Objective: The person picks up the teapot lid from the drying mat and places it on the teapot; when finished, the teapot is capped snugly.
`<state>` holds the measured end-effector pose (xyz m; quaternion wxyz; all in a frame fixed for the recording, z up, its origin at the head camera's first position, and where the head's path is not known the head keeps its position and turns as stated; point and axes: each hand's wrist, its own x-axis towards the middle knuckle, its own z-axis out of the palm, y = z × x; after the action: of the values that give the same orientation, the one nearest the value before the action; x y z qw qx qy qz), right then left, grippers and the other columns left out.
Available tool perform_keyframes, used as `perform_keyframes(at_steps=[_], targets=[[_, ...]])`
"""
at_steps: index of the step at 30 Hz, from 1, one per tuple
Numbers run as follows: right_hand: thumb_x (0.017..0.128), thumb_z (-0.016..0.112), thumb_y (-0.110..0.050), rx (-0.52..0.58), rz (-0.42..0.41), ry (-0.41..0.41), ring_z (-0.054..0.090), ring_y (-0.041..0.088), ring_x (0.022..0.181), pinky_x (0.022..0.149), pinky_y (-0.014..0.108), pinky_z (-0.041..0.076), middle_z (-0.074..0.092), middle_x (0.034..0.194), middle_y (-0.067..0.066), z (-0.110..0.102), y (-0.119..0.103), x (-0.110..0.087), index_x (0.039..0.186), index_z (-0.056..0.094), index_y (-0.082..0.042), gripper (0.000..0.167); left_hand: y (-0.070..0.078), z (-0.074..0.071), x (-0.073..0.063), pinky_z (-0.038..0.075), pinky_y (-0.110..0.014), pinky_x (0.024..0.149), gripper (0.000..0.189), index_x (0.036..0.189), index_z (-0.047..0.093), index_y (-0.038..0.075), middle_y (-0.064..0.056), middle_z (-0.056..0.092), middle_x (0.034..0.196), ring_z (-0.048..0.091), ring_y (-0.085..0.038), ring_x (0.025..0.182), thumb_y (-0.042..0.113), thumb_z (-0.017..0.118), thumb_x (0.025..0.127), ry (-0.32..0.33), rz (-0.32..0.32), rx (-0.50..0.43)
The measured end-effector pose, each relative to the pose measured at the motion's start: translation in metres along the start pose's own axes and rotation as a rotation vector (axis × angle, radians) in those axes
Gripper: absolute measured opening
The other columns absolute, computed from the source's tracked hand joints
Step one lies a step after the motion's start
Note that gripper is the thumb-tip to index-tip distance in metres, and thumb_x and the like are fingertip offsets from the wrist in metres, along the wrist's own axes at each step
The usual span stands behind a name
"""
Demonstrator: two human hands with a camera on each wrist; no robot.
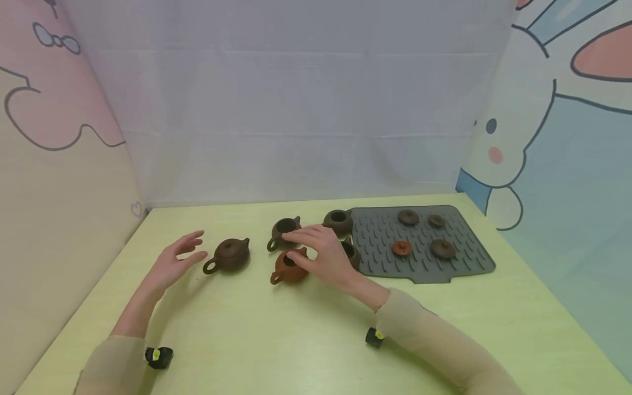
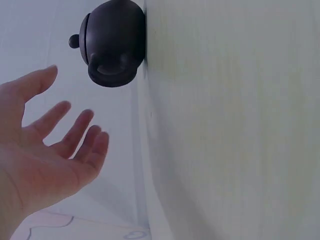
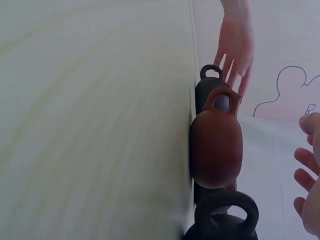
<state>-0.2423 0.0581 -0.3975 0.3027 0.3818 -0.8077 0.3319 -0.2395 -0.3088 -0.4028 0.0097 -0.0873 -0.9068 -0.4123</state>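
My left hand (image 1: 170, 264) hovers left of a dark brown lidded teapot (image 1: 232, 257), its fingers loosely spread and apart from the handle. In the left wrist view that teapot's knob and handle face the hand. Over a lidless reddish-brown teapot (image 1: 292, 273) is my right hand (image 1: 327, 257), fingers relaxed and slightly bent. The right wrist view shows its fingertips apart from the pots. Behind the reddish pot stands a lidless dark teapot (image 1: 277, 232). A dark pot (image 1: 353, 257) beside the right hand is partly hidden by it; another lidless dark pot (image 1: 340, 227) stands farther back.
A grey ribbed mat (image 1: 377, 267) lies on the right of the pale table (image 1: 276, 340). On it rest several lids, among them a red one (image 1: 402, 248) and a brown one (image 1: 443, 249). A white curtain (image 1: 296, 109) hangs behind the table.
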Motion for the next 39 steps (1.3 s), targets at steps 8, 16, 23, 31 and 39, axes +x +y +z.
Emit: perform_keyframes(at_steps=[8, 16, 23, 31, 39], targets=[[0.085, 0.078, -0.023, 0.002, 0.025, -0.002, 0.064, 0.016, 0.108, 0.098, 0.044, 0.045, 0.075, 0.113, -0.003, -0.017, 0.013, -0.016, 0.121, 0.071, -0.018, 0.037, 0.025, 0.023, -0.003, 0.042, -0.006, 0.078, 0.049, 0.141, 0.054, 0.015, -0.014, 0.059, 0.130, 0.048, 0.015, 0.100, 0.023, 0.068, 0.094, 0.378, 0.160, 0.010], [0.084, 0.079, -0.018, -0.001, 0.025, -0.014, 0.063, 0.020, 0.109, 0.095, 0.046, 0.047, 0.074, 0.114, 0.001, -0.037, 0.026, -0.028, 0.122, 0.071, -0.015, 0.039, 0.049, 0.050, 0.003, 0.047, -0.013, 0.073, 0.051, 0.138, 0.057, 0.022, -0.003, 0.062, 0.121, 0.057, 0.002, 0.091, 0.012, 0.072, 0.090, 0.378, 0.285, -0.054], [0.083, 0.080, -0.016, -0.037, 0.046, -0.011, 0.063, 0.021, 0.108, 0.093, 0.047, 0.047, 0.073, 0.117, 0.002, -0.055, 0.041, -0.043, 0.124, 0.069, -0.013, 0.042, 0.064, 0.068, 0.006, 0.050, -0.017, 0.070, 0.052, 0.138, 0.056, 0.019, -0.001, 0.062, 0.124, 0.060, 0.006, 0.086, 0.014, 0.073, 0.089, 0.232, 0.318, -0.082], [0.082, 0.080, -0.016, -0.094, 0.109, -0.009, 0.063, 0.023, 0.108, 0.092, 0.049, 0.049, 0.073, 0.116, 0.004, -0.077, 0.060, -0.057, 0.128, 0.067, -0.016, 0.047, 0.070, 0.079, 0.008, 0.053, -0.021, 0.072, 0.052, 0.139, 0.054, 0.020, -0.007, 0.063, 0.125, 0.064, 0.000, 0.081, 0.021, 0.073, 0.090, 0.075, 0.303, -0.060], [0.084, 0.078, -0.014, -0.128, 0.172, -0.020, 0.063, 0.026, 0.109, 0.092, 0.049, 0.049, 0.072, 0.120, 0.008, -0.098, 0.080, -0.066, 0.129, 0.066, -0.013, 0.047, 0.072, 0.091, 0.013, 0.053, -0.023, 0.070, 0.058, 0.142, 0.050, 0.016, -0.013, 0.062, 0.131, 0.067, -0.008, 0.084, 0.025, 0.074, 0.090, -0.048, 0.304, -0.016]])
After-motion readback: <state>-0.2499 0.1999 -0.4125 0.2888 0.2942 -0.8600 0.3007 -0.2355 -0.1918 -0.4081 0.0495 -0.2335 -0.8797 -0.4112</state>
